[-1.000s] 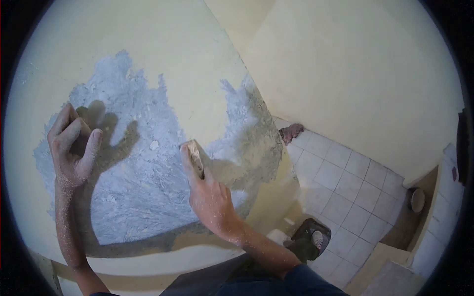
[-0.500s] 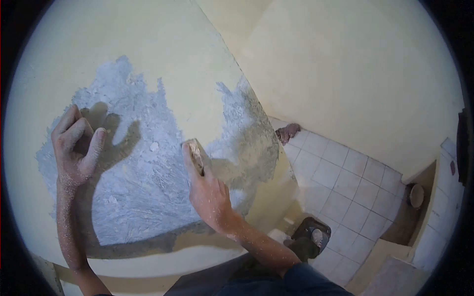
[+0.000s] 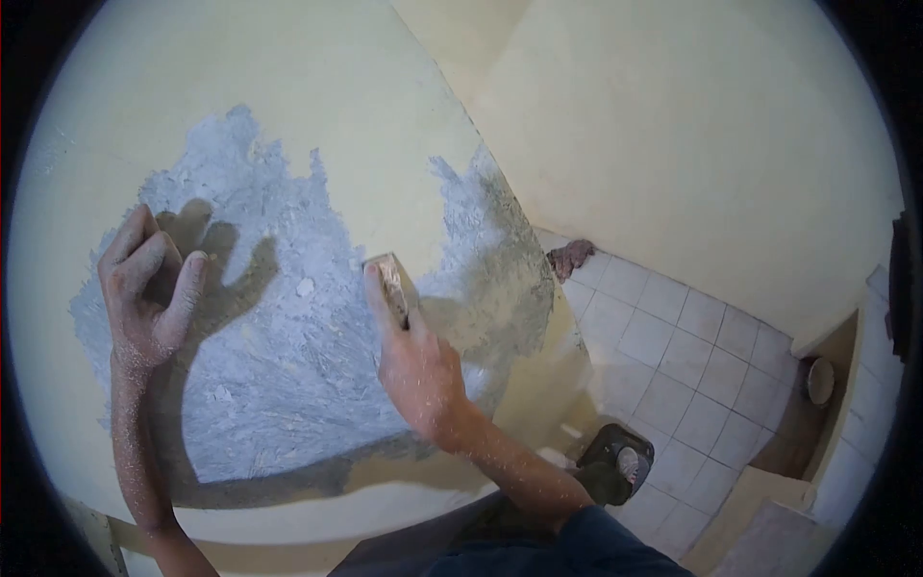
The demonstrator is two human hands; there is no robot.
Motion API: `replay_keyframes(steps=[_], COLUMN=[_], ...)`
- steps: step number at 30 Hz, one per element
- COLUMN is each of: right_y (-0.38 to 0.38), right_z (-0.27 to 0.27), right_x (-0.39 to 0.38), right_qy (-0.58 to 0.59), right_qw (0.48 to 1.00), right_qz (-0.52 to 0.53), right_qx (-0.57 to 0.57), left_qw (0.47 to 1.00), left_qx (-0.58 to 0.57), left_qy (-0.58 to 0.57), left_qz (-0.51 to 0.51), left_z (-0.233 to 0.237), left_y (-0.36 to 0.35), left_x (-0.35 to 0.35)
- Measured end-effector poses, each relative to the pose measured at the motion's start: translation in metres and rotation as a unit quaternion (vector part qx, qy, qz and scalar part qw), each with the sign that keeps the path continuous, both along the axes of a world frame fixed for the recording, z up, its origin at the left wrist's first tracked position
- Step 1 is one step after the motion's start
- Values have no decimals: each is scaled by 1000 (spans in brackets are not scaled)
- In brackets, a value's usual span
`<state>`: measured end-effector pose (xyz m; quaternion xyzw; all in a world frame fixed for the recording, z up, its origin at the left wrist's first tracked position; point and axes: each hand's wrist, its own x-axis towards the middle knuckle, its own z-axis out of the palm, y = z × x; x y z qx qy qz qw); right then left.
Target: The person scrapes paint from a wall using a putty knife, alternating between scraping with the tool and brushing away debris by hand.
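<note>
My right hand [image 3: 421, 370] grips a small, worn scraper [image 3: 392, 287], tan and chipped on its face. Its tip is at the border between the yellow paint [image 3: 380, 207] and a grey, scraped patch [image 3: 288, 365] of the wall; whether it touches the surface is hard to tell. Over the left side of that patch is my left hand [image 3: 149, 288], dusty and holding nothing. Its fingers are loosely bent, with the thumb apart, and it casts a shadow on the wall. Pale specks of dust cover both forearms.
To the right, the wall ends at an edge above a tiled floor [image 3: 663, 346]. A brown rag [image 3: 571, 258] lies by the far wall. A dark container [image 3: 615, 462] stands low beside me, and a round pale bowl [image 3: 820, 382] sits in the recess at right.
My right hand and the scraper have shifted slightly up and to the right along the paint edge. The left hand stays almost in place. The view has turned a little.
</note>
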<state>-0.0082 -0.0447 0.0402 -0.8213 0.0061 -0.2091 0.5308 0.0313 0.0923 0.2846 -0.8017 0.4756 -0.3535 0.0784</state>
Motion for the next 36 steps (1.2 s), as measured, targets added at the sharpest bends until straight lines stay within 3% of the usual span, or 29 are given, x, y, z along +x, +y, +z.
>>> replay_keyframes(steps=[5, 8, 14, 18, 29, 32, 36], right_y=[-15, 7, -12, -3, -23, 10, -12], right_z=[14, -7, 10, 3, 22, -16, 18], right_x=[3, -1, 0, 4, 0, 3, 1], right_qy=[-1, -48, 8, -43, -16, -67, -60], right_qw=[1000, 998, 1000, 999, 999, 993, 997], right_qz=[7, -36, 7, -19, 23, -37, -19], right_qx=[-16, -18, -17, -23, -37, -87, -41], left_qw=[1000, 1000, 1000, 1000, 999, 999, 999], left_qx=[-12, -25, -6, -5, -20, -19, -14], left_qy=[2, 1, 6, 2, 47, 35, 50], left_qz=[2, -14, -14, -18, -3, -31, -14], left_z=[-4, -1, -3, 1, 1, 6, 1], left_y=[-5, -7, -5, -11, -11, -13, -14], left_x=[-4, 0, 1, 1, -2, 2, -2])
